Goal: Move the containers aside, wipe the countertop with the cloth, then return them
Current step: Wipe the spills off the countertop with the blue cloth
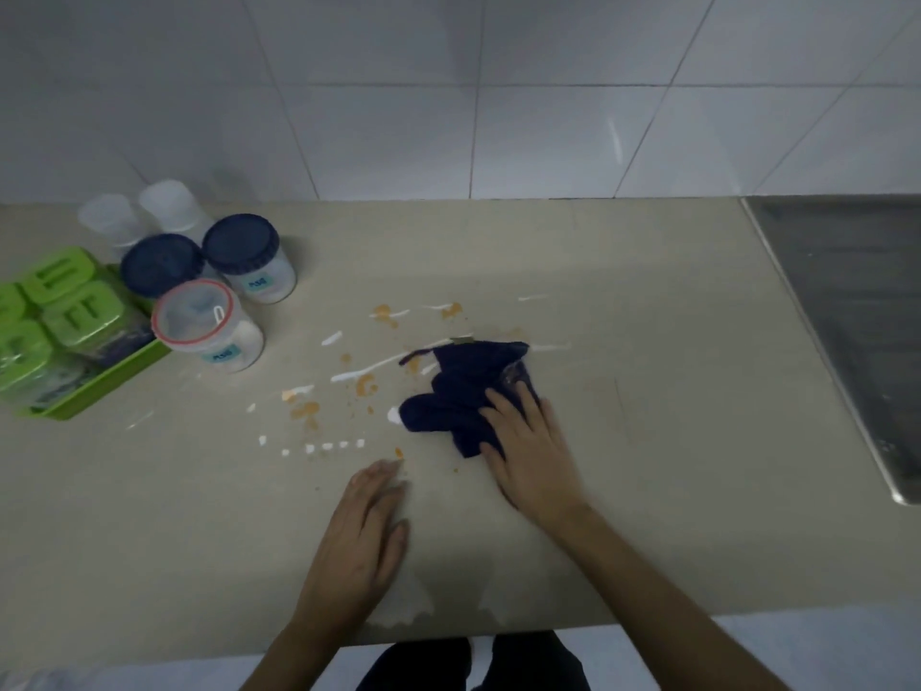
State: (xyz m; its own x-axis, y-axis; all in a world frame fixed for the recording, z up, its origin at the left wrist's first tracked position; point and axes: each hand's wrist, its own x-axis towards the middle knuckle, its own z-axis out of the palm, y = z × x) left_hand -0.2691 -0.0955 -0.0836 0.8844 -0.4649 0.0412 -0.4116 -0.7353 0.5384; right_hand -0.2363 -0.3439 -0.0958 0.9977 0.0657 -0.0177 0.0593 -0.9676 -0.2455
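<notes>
A dark blue cloth [456, 391] lies crumpled on the beige countertop [648, 391] among white and orange smears [366, 384]. My right hand [531, 448] presses flat on the cloth's near right part, fingers spread. My left hand [366, 526] rests flat on the bare counter, nearer the front edge, holding nothing. The containers stand grouped at the back left: two jars with dark blue lids [241, 244] [162, 264], one clear jar with a red-rimmed lid [199, 316], and two frosted white containers [169, 204] behind them.
A green tray [107, 384] holding several green-lidded boxes sits at the far left. A steel sink drainboard [847, 301] borders the counter on the right. White wall tiles rise behind. A wet patch marks the counter's front edge [413, 600].
</notes>
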